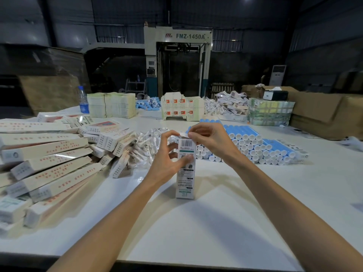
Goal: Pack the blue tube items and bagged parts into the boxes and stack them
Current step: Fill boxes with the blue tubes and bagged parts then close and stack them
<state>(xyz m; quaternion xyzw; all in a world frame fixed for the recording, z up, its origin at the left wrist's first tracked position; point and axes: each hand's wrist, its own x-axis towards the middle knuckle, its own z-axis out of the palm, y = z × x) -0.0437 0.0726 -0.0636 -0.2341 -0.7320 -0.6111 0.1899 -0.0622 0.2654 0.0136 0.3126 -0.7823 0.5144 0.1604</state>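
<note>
White box (185, 173) upright; left hand (167, 158) grips side, right hand (210, 140) pinches top flap (183, 134); blue tubes (241, 132) just behind.

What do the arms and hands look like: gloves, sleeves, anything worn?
The left hand and right hand are bare: no gloves, rings or tape show. The left forearm and right forearm are uncovered as far as the frame's edge, with no sleeve, watch or wristband in view.

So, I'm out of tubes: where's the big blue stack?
Head view, right of centre on the table: the blue tube stack lies just beyond the right hand and the upright box.
</note>
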